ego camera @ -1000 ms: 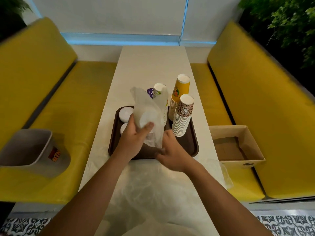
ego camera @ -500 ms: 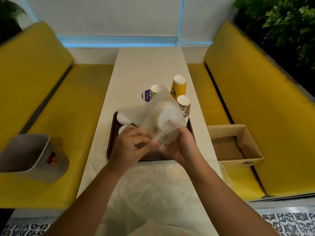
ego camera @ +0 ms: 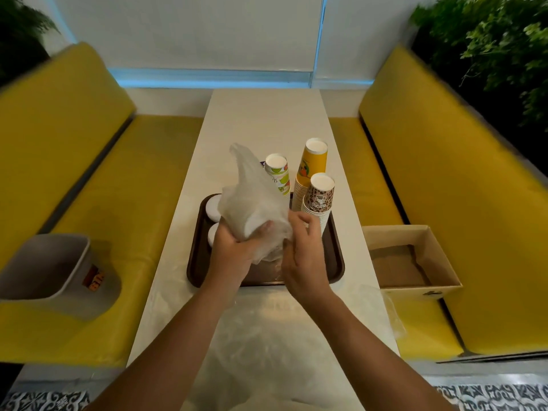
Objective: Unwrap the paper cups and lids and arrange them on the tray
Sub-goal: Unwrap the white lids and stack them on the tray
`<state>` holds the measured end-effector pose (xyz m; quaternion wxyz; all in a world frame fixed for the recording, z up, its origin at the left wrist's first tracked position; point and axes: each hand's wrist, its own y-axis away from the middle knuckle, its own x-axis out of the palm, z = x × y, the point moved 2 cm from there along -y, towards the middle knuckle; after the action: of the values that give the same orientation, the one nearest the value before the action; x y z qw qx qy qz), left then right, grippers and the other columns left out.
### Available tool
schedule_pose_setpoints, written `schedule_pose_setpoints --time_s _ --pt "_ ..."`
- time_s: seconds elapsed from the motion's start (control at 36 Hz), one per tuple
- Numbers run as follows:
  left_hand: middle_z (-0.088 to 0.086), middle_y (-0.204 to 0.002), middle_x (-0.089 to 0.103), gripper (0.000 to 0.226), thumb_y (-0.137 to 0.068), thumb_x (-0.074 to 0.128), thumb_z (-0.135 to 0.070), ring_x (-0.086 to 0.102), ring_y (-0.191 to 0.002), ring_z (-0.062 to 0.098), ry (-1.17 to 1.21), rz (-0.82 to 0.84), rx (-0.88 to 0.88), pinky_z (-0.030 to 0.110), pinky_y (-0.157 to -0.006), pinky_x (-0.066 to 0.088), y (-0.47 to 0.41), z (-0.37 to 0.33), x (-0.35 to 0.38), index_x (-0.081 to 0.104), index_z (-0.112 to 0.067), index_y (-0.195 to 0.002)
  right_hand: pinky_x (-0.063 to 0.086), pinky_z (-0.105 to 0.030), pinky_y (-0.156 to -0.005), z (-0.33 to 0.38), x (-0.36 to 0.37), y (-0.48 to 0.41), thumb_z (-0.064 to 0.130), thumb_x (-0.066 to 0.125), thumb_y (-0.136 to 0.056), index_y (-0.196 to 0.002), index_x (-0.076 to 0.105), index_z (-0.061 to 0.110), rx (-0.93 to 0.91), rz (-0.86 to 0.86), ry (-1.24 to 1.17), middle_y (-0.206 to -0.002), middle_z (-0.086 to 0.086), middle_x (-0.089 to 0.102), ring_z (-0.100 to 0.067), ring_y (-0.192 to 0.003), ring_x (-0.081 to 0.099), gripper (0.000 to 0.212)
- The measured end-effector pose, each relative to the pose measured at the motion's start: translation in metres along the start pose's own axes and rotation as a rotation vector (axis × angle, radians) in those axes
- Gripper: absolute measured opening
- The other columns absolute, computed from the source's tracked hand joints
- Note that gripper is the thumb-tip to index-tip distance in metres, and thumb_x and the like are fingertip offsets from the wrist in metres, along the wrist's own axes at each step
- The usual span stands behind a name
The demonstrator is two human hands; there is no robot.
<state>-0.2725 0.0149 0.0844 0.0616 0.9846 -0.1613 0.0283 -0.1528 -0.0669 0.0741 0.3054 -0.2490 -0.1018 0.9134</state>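
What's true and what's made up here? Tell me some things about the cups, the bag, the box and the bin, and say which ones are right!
1. The left hand grips the crinkly clear plastic bag. True.
2. The brown spotted paper cup stack lies on its side on the table. False: it stands upright on the dark brown plastic tray.
3. The open brown cardboard box sits on the yellow bench seat on the person's right. True.
4. The grey plastic bin stands on the tray. False: it sits on the yellow bench seat on the person's left.
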Motion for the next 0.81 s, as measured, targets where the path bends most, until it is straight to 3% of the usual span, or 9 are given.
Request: schedule_pose_setpoints --time_s 0.06,0.17,0.22,0.36,0.47,0.56,0.67,0.75,0.81 --pt "-0.006 -0.121 0.072 0.073 -0.076 0.093 -0.033 0.070 -0.115 0.015 0.008 -0.013 0.081 0.038 -0.087 0.062 -0.001 0.003 -0.003 0.055 -0.027 -0.138 0.049 -0.012 -0.086 -0.007 -0.002 0.006 0.004 0.053 -0.102 -0.133 0.063 0.007 -0.097 -0.025 0.142 -0.125 0.000 0.047 0.000 -0.105 0.052 0.032" --pt "-0.010 -0.136 0.061 0.086 -0.079 0.088 -0.038 0.060 -0.125 0.012 -0.266 -0.035 0.138 0.033 -0.093 0.060 -0.005 0.003 -0.011 0.041 -0.031 -0.151 0.052 -0.047 -0.069 -0.023 0.000 0.013 0.012 0.064 -0.094 -0.107 0.068 0.004 -0.358 0.319 0.448 -0.107 -0.010 0.054 -0.029 -0.084 0.053 0.016" --pt "-0.010 -0.141 0.057 0.088 -0.081 0.088 -0.039 0.058 -0.128 0.014 -0.344 0.048 0.095 0.042 -0.099 0.059 -0.007 0.006 -0.016 0.038 -0.035 -0.152 0.053 -0.048 -0.077 -0.017 -0.011 0.009 0.027 0.068 -0.090 -0.109 0.069 0.010 -0.342 0.354 0.469 -0.115 -0.006 0.051 -0.026 -0.096 0.053 0.025" --pt "-0.015 -0.133 0.064 0.081 -0.082 0.088 -0.034 0.061 -0.124 0.007 -0.345 0.177 0.078 0.044 -0.103 0.057 -0.006 0.008 -0.023 0.042 -0.037 -0.150 0.046 -0.037 -0.108 0.031 -0.051 -0.020 0.037 0.069 -0.086 -0.138 0.056 0.008 -0.282 -0.049 0.189 -0.136 -0.009 0.041 -0.026 -0.129 0.045 0.061" --pt "-0.008 -0.134 0.067 0.085 -0.082 0.087 -0.022 0.064 -0.125 0.013 -0.221 0.214 0.021 0.050 -0.104 0.055 -0.006 0.011 -0.021 0.042 -0.034 -0.153 0.040 -0.038 -0.116 0.045 -0.041 -0.046 0.040 0.068 -0.096 -0.152 0.048 0.018 -0.307 0.239 0.334 -0.147 -0.005 0.044 -0.023 -0.137 0.042 0.063" --pt "0.005 -0.132 0.069 0.081 -0.081 0.080 -0.014 0.066 -0.125 0.026 -0.066 0.290 -0.013 0.052 -0.100 0.057 -0.001 0.013 -0.014 0.043 -0.029 -0.152 0.050 -0.045 -0.103 0.029 -0.021 -0.050 0.039 0.061 -0.104 -0.145 0.057 0.016 -0.266 0.429 0.342 -0.136 -0.004 0.058 -0.022 -0.123 0.054 0.047" --pt "0.000 -0.130 0.069 0.069 -0.087 0.083 -0.013 0.067 -0.122 0.024 -0.051 0.259 -0.015 0.045 -0.094 0.060 0.002 0.017 -0.011 0.050 -0.029 -0.146 0.054 -0.036 -0.093 0.016 -0.012 -0.041 0.019 0.066 -0.103 -0.124 0.070 0.008 -0.280 0.218 0.208 -0.120 -0.005 0.068 -0.017 -0.108 0.062 0.024" --pt "-0.007 -0.125 0.069 0.065 -0.078 0.088 -0.041 0.068 -0.117 0.019 -0.081 0.092 -0.033 0.040 -0.089 0.063 0.000 0.018 -0.019 0.058 -0.039 -0.134 0.055 -0.034 -0.095 0.013 -0.015 -0.036 0.010 0.072 -0.097 -0.106 0.076 0.004 -0.395 -0.038 0.238 -0.119 -0.009 0.072 -0.023 -0.110 0.066 0.012" --pt "-0.007 -0.126 0.067 0.065 -0.074 0.090 -0.049 0.066 -0.117 0.019 -0.086 0.023 -0.043 0.044 -0.091 0.063 -0.004 0.022 -0.026 0.059 -0.042 -0.130 0.051 -0.043 -0.100 0.013 -0.017 -0.035 0.012 0.070 -0.098 -0.099 0.075 0.003 -0.511 -0.061 0.275 -0.118 -0.009 0.073 -0.028 -0.114 0.065 0.010"
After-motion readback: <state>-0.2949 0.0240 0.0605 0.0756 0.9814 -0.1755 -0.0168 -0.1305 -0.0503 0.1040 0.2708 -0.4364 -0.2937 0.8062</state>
